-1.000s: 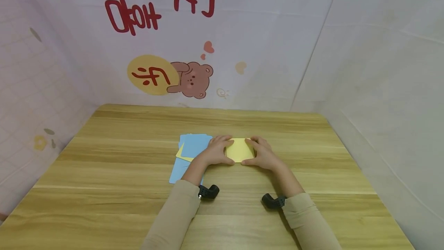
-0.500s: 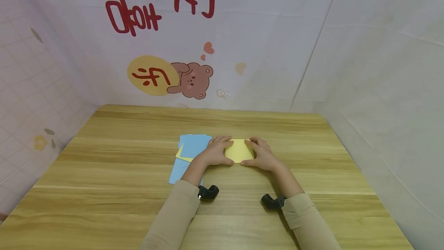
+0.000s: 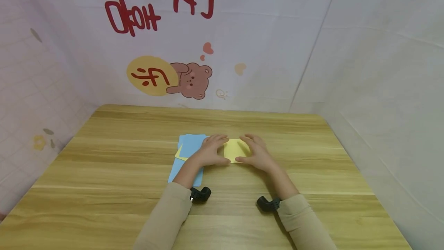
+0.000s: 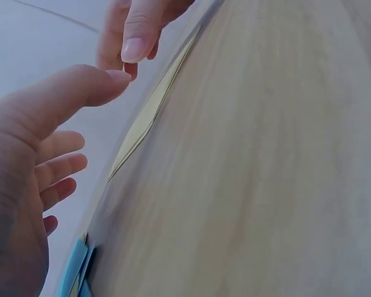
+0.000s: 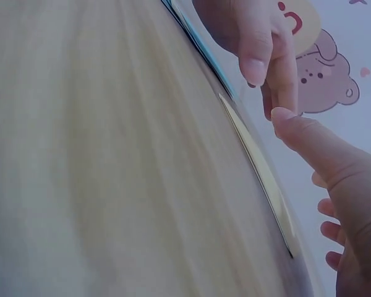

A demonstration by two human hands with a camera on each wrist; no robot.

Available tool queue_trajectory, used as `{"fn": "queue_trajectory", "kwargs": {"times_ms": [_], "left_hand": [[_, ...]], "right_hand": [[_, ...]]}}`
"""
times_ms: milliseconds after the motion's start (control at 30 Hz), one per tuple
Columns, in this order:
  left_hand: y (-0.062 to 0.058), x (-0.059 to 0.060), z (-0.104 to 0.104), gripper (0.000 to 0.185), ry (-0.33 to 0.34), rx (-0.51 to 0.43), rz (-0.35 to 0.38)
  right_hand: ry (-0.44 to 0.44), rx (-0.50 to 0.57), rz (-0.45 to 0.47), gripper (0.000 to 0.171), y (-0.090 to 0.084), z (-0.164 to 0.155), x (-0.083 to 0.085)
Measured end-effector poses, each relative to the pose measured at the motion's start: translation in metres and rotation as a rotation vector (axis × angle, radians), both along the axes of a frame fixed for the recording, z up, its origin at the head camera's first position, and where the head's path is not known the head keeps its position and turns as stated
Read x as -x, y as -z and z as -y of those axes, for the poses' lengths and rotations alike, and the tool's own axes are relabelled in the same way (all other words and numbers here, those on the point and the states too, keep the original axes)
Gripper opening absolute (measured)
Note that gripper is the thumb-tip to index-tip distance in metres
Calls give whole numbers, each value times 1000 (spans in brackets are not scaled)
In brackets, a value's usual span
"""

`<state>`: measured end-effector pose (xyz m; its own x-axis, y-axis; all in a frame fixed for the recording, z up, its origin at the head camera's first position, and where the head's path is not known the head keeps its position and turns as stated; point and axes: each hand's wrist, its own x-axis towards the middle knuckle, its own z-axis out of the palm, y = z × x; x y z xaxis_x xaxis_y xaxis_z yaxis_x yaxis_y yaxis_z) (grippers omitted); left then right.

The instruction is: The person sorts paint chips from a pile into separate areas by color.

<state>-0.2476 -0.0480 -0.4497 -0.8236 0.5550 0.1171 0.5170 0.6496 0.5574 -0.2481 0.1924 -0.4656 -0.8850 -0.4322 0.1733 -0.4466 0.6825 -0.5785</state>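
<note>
A small yellow paper (image 3: 236, 150) lies flat on the wooden table (image 3: 138, 134), seen edge-on in both wrist views (image 4: 148, 117) (image 5: 253, 154). My left hand (image 3: 211, 151) rests at its left side with straight, relaxed fingers, the thumb (image 4: 80, 93) by its near edge. On the paper's right side my right hand (image 3: 256, 153) lies the same way, its thumb (image 5: 315, 148) near the same edge. Neither hand curls round the paper. The hands cover both side edges.
A loose stack of blue sheets (image 3: 189, 151) with a yellow corner (image 3: 178, 153) poking out lies under and left of my left wrist. Printed fabric walls (image 3: 194, 41) stand behind and beside the table. Small black cameras (image 3: 200, 195) sit on both wrists.
Both hands have slid inward over the yellow paper, so less of it shows between them. The arms have shifted slightly left.
</note>
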Motion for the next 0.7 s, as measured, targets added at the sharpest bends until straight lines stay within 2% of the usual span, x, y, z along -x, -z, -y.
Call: {"fn": "queue_trajectory", "kwargs": {"times_ms": [167, 400, 700], "left_hand": [[1, 1, 10, 84, -1, -16, -25], [-1, -1, 28, 84, -20, -47, -17], [-2, -1, 56, 85, -64, 12, -73]], "right_hand": [[0, 13, -22, 91, 1, 10, -1], [7, 56, -17, 92, -1, 26, -2], [0, 47, -41, 88, 0, 50, -4]]}}
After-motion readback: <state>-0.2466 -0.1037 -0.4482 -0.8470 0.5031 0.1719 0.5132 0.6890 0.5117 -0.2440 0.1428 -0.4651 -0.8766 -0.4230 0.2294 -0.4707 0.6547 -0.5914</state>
